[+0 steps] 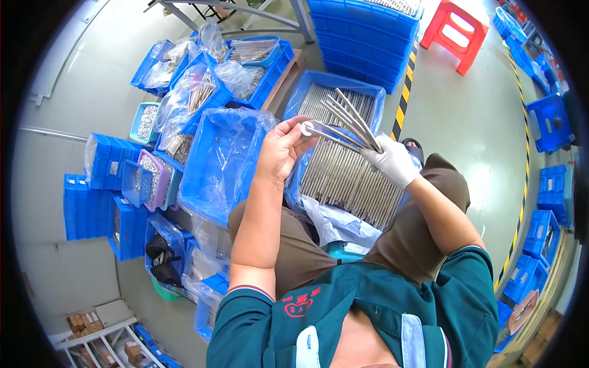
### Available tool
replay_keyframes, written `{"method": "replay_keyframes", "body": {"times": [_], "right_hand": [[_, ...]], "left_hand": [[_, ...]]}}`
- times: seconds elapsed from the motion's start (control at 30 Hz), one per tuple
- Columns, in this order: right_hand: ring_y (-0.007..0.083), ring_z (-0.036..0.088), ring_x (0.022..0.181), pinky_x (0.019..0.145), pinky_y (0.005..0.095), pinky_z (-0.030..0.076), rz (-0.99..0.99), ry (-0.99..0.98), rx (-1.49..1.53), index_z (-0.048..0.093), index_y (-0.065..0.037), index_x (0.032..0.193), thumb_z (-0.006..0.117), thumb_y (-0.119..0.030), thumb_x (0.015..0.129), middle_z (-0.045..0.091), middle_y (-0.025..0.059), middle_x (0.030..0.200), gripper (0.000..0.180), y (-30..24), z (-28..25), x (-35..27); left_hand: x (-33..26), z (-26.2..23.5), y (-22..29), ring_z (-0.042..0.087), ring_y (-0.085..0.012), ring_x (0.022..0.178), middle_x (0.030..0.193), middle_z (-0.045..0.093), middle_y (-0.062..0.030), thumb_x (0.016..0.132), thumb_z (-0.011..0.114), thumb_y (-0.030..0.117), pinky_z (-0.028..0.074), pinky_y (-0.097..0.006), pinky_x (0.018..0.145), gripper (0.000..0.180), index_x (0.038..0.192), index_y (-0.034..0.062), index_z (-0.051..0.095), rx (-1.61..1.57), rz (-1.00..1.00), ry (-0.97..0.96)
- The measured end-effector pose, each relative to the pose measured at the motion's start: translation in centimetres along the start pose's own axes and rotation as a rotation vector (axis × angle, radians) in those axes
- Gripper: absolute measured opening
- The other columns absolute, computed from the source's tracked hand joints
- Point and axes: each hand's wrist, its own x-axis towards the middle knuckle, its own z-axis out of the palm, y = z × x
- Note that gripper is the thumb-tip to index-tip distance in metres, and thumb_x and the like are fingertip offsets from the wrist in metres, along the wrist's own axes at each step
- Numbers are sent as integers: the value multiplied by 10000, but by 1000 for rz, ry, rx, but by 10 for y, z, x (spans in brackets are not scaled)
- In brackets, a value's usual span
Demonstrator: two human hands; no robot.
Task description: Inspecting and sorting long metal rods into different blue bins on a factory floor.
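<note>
My left hand (283, 149) is bare and pinches a small white round piece (307, 128) between thumb and fingers. The end of one metal rod meets this piece; whether the rod goes into it cannot be made out. In a white glove, my right hand (392, 162) is closed round several thin metal rods (351, 118), which fan out up and to the left. Both hands are above a lined blue crate (296, 186) filled with rows of similar metal rods (346, 178).
To the left is a lined blue crate (211, 165) with clear plastic. Beyond it sit bagged crates of rods (201, 93) and small trays of parts (147, 122). Tall blue crates (362, 52) are stacked ahead, near a red stool (454, 35). Striped floor tape (403, 101) runs at the right.
</note>
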Motion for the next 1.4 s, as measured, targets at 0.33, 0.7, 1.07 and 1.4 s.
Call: {"method": "replay_keyframes", "body": {"times": [0.33,0.7,1.07,1.4], "right_hand": [[308,600,655,632,384,455,-215,120,-182,613,-33,881,625,-328,830,596,172,684,299,12,-2,-3],[234,554,649,629,341,428,-59,-39,-67,590,0,859,603,-268,848,545,119,700,269,5,0,-4],[324,608,686,635,379,458,-176,98,-222,619,-24,856,616,-339,840,614,178,729,315,19,4,-2],[339,611,706,651,405,461,-173,65,-242,613,-52,850,600,-364,844,611,181,729,313,9,8,-6]], "left_hand": [[-4,-4,0,595,-93,684,845,652,-40,850,661,171,472,-216,594,253,1041,11,614,323,52,-11],[-6,3,0,636,-199,920,1025,638,-131,847,620,56,521,-319,826,290,1116,-26,552,382,86,-265],[-8,-13,25,612,-126,828,872,668,-79,873,629,163,453,-234,804,217,1016,3,603,585,260,71],[-3,-8,1,603,-150,935,989,657,-108,875,624,150,432,-260,882,249,1061,-13,595,496,169,-116]]}}
